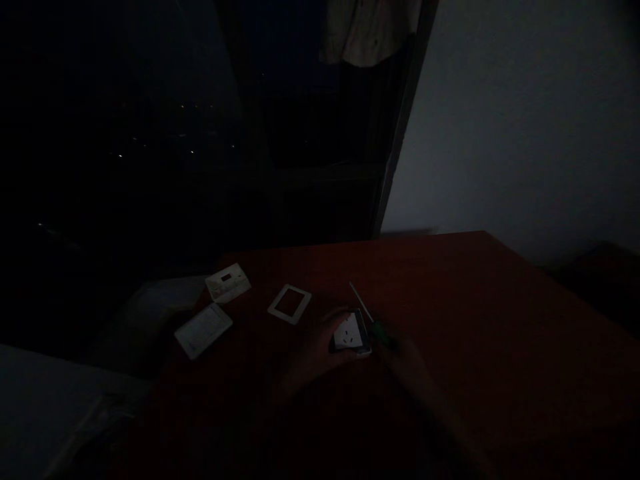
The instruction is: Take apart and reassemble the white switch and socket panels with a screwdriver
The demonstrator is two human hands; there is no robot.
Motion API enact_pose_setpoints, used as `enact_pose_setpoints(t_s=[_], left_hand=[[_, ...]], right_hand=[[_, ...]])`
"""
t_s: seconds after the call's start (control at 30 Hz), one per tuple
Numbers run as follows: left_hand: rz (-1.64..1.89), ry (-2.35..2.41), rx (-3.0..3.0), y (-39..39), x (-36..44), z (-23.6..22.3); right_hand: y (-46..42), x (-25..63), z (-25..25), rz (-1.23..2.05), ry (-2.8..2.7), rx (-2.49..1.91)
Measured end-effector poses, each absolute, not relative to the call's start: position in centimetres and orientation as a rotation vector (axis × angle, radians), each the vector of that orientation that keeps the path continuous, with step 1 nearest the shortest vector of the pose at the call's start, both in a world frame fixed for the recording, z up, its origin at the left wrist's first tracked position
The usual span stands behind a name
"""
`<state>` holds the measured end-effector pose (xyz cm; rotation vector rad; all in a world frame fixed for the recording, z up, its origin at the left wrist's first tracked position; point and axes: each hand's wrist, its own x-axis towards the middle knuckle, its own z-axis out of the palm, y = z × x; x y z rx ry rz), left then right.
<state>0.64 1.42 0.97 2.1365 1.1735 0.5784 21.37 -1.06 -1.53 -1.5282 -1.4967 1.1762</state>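
Observation:
In the dim light my left hand (320, 343) grips a wall socket (349, 333) by its sides, over the front part of the table. The socket's white face with its slots points up, and a dark border with a pale edge runs around it. Just right of it, my right hand (404, 360) is closed around the green handle of a screwdriver (379, 329). The screwdriver's metal shaft slants up and left, away from me, beside the socket. Left of my hands a white square frame (290, 304) lies flat on the table.
The reddish-brown table (450, 293) spreads out to the right. On its left side lie a white plate with a small rectangular opening (229, 283) and a pale flat rectangular piece (204, 330). Behind stand a dark window (300, 120), a hanging cloth (373, 33) and a wall (520, 120).

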Motion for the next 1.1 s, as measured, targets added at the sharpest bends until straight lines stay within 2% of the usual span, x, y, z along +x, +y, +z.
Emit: enact_pose_setpoints(t_s=[0.43, 0.57, 0.73, 0.9, 1.1], left_hand=[[0.545, 1.244, 2.199, 1.1, 0.5, 1.6], [0.586, 1.463, 2.254, -0.1, -1.6, 1.3], [0.359, 1.888, 2.248, -2.3, -6.9, 1.7], [0.33, 1.996, 2.216, -3.6, -10.3, 3.4], [0.325, 2.07, 2.179, -2.8, -10.1, 3.3]], right_hand=[[-1.5, 21.5, -1.5, 1.189, -1.454, -1.467], [-1.7, 21.5, -1.3, 1.203, -1.432, -1.477], [-1.7, 21.7, -1.8, 1.221, -1.405, -1.496], [-1.7, 21.7, -2.1, 1.226, -1.385, -1.5], [-1.7, 21.7, -1.7, 1.229, -1.356, -1.532]])
